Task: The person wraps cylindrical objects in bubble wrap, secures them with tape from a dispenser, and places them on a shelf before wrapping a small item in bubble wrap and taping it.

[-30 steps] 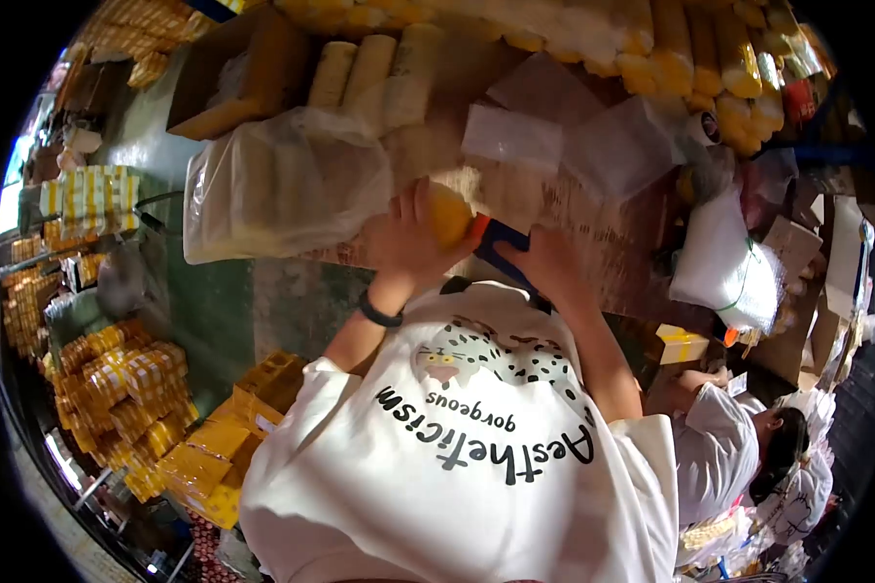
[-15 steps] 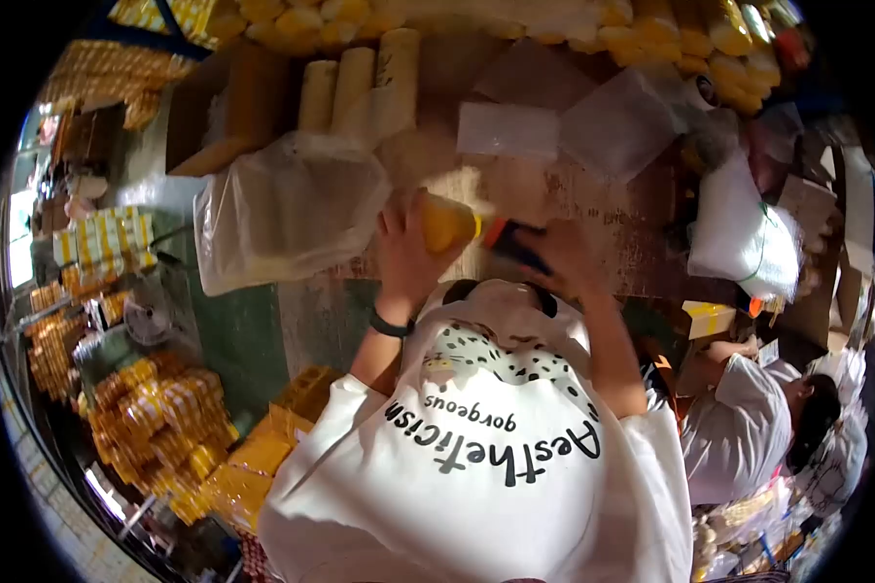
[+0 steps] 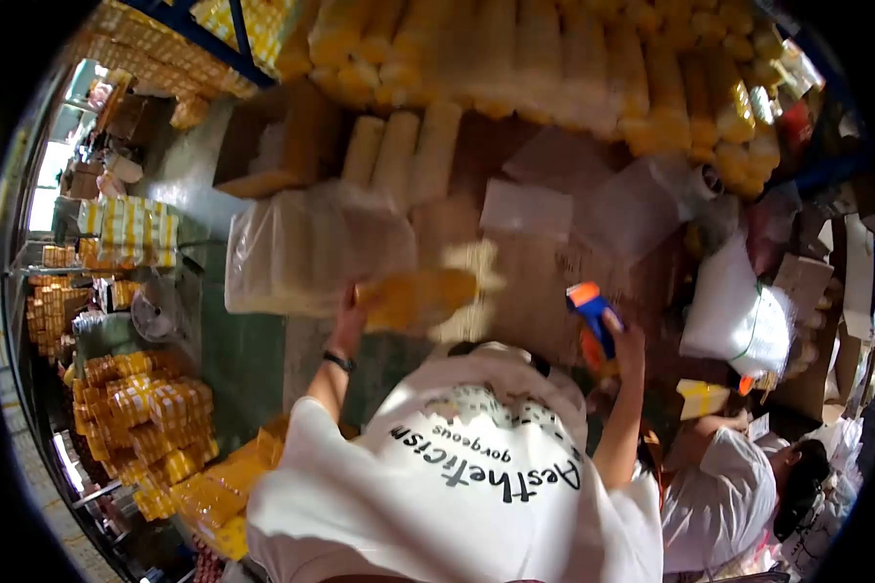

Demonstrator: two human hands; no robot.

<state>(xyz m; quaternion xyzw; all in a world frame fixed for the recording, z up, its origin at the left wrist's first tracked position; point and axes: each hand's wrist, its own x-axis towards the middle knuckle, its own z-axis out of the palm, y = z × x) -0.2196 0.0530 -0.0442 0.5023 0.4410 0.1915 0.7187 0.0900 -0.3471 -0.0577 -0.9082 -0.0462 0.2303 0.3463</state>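
Observation:
My left hand grips one end of a yellow-orange packet, which is smeared by motion and stretches to the right over the worktable. My right hand, well off to the right, is closed round a blue-and-orange hand tool; its exact kind is not clear. A large clear plastic bag with pale contents lies just beyond my left hand. On the table past the packet there is a flat white sheet.
Three cream rolls stand beside an open cardboard box. Yellow-wrapped packs line the back. A white plastic bundle lies at right, near a seated co-worker. Stacked orange packs fill the lower left.
My hands have moved apart, the left one leftward with the yellow-orange packet, the right one rightward with the tool. The head view has tilted up, showing more of the back.

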